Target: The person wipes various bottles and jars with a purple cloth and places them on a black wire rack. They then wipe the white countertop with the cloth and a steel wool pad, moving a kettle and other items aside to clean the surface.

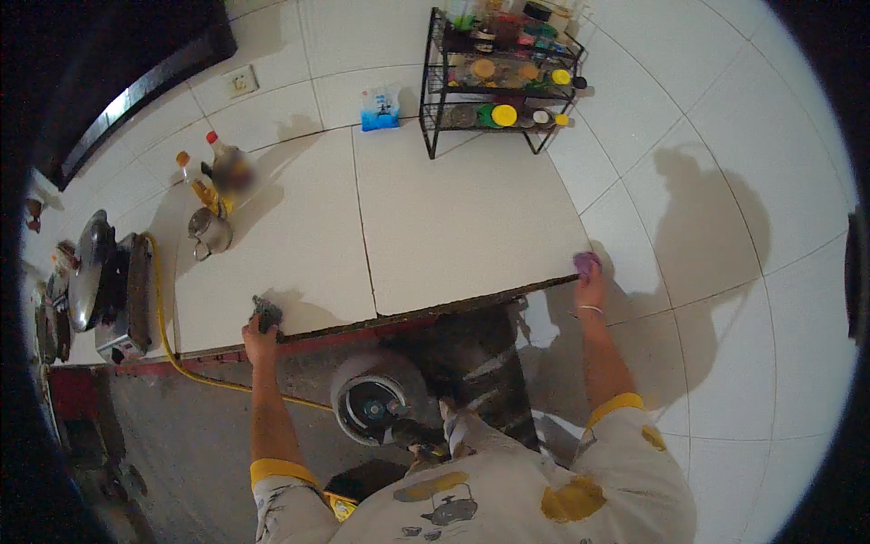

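My left hand (259, 341) is closed around a dark grey-green cloth or scouring pad (268, 313) at the front edge of the tiled counter (448, 224). Far to the right, my right hand (590, 284) grips a purple cloth (586, 265) at the counter's front right corner, beside the tiled wall. Both arms are stretched apart. A metal pot or jug with a handle (211, 232) stands on the counter beyond my left hand, in front of an oil bottle (198, 183) and a red-capped bottle (216, 149).
A black wire rack (435, 88) holds jars and bottles at the back, beside a blue-and-white packet (380, 112). A gas stove (126, 306) with a lidded pan (92, 272) stands left; its yellow hose (163, 326) runs down to a gas cylinder (380, 401) below the counter.
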`<state>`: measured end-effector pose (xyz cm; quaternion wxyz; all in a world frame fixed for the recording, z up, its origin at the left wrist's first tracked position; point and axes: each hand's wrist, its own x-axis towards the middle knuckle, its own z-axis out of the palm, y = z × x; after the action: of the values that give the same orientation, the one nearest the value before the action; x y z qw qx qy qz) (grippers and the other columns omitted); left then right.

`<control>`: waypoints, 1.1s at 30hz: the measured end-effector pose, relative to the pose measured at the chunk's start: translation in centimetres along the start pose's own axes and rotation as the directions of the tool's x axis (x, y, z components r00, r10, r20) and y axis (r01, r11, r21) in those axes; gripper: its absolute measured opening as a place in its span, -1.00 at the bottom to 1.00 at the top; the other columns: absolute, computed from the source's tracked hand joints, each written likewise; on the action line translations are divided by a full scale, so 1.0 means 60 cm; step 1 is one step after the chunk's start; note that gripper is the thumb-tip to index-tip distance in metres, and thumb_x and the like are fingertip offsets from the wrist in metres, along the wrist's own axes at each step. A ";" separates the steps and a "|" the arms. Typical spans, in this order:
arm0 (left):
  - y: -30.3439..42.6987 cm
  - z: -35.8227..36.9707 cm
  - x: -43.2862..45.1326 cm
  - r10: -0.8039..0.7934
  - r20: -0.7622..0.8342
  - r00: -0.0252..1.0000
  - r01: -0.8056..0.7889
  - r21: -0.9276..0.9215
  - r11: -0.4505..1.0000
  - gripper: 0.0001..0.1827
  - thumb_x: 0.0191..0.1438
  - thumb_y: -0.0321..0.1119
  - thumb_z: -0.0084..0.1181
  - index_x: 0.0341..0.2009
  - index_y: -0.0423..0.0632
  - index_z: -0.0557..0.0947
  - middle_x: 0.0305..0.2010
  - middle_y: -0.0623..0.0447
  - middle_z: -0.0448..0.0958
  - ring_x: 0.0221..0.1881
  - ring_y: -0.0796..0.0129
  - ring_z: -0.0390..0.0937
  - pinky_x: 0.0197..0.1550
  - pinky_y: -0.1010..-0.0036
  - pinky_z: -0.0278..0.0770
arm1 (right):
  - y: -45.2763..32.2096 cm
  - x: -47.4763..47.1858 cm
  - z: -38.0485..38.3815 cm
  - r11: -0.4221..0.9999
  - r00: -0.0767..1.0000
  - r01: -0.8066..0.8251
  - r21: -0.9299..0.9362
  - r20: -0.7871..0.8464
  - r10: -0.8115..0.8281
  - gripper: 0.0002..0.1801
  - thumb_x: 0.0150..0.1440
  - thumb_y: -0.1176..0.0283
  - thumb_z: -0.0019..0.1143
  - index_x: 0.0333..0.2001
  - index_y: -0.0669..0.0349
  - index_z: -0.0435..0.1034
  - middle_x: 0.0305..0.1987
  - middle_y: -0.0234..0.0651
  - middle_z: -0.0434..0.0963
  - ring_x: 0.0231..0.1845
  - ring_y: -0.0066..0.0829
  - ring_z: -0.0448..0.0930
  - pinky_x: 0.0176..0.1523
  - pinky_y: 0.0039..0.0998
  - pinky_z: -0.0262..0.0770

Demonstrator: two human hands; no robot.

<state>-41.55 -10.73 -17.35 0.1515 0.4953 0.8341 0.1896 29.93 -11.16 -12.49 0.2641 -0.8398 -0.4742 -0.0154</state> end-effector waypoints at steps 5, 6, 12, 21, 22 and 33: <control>0.017 0.006 0.005 0.006 0.005 1.000 -0.006 0.097 0.995 -0.44 -0.10 -0.28 0.23 0.08 0.01 0.47 -0.02 -0.17 0.34 -0.04 -0.04 0.42 -0.04 0.11 0.46 | -0.181 -0.120 0.114 0.941 0.941 0.338 -0.003 -0.017 -0.338 -0.64 -0.21 0.59 -0.02 -0.26 0.09 0.47 -0.33 -0.14 0.53 -0.30 -0.06 0.51 -0.25 -0.14 0.42; 0.013 0.014 0.011 0.017 -0.011 1.000 -0.016 0.086 0.996 -0.43 -0.10 -0.29 0.22 0.08 0.01 0.46 -0.02 -0.17 0.34 -0.05 -0.04 0.42 -0.04 0.11 0.46 | -0.203 -0.156 0.176 0.895 0.909 0.417 0.158 -0.091 -0.407 -0.62 -0.23 0.60 -0.02 -0.26 0.07 0.47 -0.34 -0.15 0.52 -0.29 -0.08 0.51 -0.26 -0.12 0.41; -0.051 0.017 0.023 0.032 0.019 0.999 -0.034 0.124 0.992 -0.45 -0.09 -0.31 0.20 0.08 0.00 0.45 -0.02 -0.19 0.32 -0.06 -0.06 0.39 -0.04 0.10 0.44 | -0.408 -0.326 0.183 0.747 0.694 0.538 0.391 0.296 -0.656 -0.59 -0.05 0.50 -0.06 -0.06 -0.01 0.42 0.14 -0.27 0.36 0.08 -0.13 0.35 0.03 -0.05 0.28; -0.051 0.029 0.024 0.110 0.045 0.993 -0.111 0.034 0.993 -0.41 -0.14 -0.31 0.22 0.07 -0.01 0.45 0.02 -0.24 0.28 -0.04 -0.09 0.36 0.01 0.12 0.39 | -0.501 -0.280 0.229 0.804 0.606 0.471 0.364 0.529 -0.595 -0.50 0.03 0.48 -0.08 0.11 -0.03 0.32 0.25 -0.23 0.25 0.22 -0.08 0.27 0.19 -0.09 0.25; -0.059 0.029 0.031 0.104 0.093 0.990 -0.104 -0.009 0.995 -0.41 -0.14 -0.31 0.22 0.07 -0.01 0.45 0.03 -0.24 0.28 -0.04 -0.09 0.36 0.01 0.12 0.39 | -0.519 -0.281 0.228 0.804 0.580 0.450 0.389 0.557 -0.594 -0.50 0.04 0.48 -0.08 0.11 -0.02 0.31 0.27 -0.23 0.24 0.23 -0.08 0.27 0.19 -0.09 0.26; 0.018 0.009 0.005 0.237 -0.006 0.972 -0.237 -0.056 0.970 -0.44 -0.16 -0.35 0.20 0.03 -0.08 0.47 -0.08 -0.20 0.35 -0.06 -0.08 0.39 -0.03 0.13 0.42 | -0.218 -0.124 0.097 0.934 0.876 0.326 0.143 0.327 -0.356 -0.52 -0.08 0.59 -0.01 0.00 0.10 0.37 0.12 -0.04 0.36 0.11 0.01 0.36 0.14 -0.10 0.30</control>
<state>-40.64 -9.90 -17.35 0.1419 0.5869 0.7633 0.2297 13.99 -8.99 -13.93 0.2043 -0.7206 -0.6540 0.1066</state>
